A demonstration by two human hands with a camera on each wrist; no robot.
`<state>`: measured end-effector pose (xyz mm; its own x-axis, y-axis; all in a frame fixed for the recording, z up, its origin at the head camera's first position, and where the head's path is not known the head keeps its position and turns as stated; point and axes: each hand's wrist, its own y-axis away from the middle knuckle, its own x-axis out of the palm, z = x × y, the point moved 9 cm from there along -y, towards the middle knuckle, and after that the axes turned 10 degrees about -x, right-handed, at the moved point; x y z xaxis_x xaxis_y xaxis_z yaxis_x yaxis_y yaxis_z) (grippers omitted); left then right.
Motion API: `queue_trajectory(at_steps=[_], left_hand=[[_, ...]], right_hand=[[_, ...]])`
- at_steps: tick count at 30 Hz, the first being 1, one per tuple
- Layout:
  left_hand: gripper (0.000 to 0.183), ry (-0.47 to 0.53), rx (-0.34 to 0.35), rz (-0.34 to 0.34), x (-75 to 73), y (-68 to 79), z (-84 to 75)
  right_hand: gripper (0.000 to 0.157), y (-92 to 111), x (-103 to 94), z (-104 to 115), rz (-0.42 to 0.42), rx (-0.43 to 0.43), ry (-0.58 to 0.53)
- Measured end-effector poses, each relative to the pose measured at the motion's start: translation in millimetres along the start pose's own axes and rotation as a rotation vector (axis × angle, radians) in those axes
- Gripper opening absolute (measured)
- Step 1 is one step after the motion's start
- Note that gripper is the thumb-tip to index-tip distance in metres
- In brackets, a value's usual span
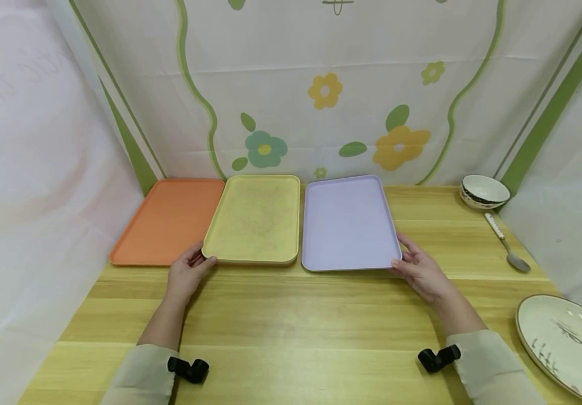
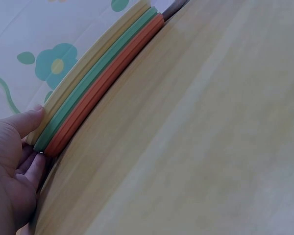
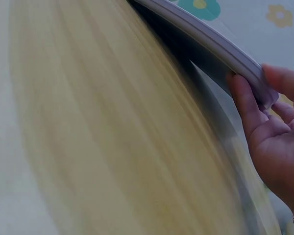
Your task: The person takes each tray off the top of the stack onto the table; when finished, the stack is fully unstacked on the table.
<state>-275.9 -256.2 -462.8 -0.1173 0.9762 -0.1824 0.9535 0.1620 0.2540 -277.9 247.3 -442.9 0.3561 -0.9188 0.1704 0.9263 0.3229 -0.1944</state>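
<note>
A lavender tray [image 1: 349, 225] is pinched at its near right corner by my right hand [image 1: 422, 275], thumb above and fingers below. In the right wrist view, that tray's edge [image 3: 210, 41] is lifted off the wooden table, with a dark gap beneath. My left hand [image 1: 187, 275] grips the near left corner of a stack topped by a yellow tray [image 1: 255, 219]. Green [image 2: 95, 81] and orange [image 2: 105, 85] tray edges show under the yellow one in the left wrist view. The left thumb presses the yellow rim; a fingertip sits at the green tray's lower corner.
Beside the stack, an orange tray [image 1: 169, 225] lies at the left. On the right are a patterned bowl [image 1: 483, 194], a spoon [image 1: 504, 242] and a large oval plate [image 1: 564, 343]. A floral cloth [image 1: 281, 84] hangs behind the wooden table [image 1: 301, 326].
</note>
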Motion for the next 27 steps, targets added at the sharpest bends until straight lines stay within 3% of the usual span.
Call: queue_trajectory(at_steps=[7,18,27], left_hand=[[0.071,0.008,-0.001,0.003,-0.1,-0.4,0.3],[0.069,0.004,0.015,-0.006,-0.3,0.2,-0.9],[0.070,-0.007,0.008,-0.014,-0.8,1.8,-0.8]], right_hand=[[0.084,-6,-5.3,-12,0.014,0.105,0.156],[0.081,-12,-11.1,-18,0.002,0.189,0.285],[0.080,-14,-19.5,-21,0.012,0.243,0.564]])
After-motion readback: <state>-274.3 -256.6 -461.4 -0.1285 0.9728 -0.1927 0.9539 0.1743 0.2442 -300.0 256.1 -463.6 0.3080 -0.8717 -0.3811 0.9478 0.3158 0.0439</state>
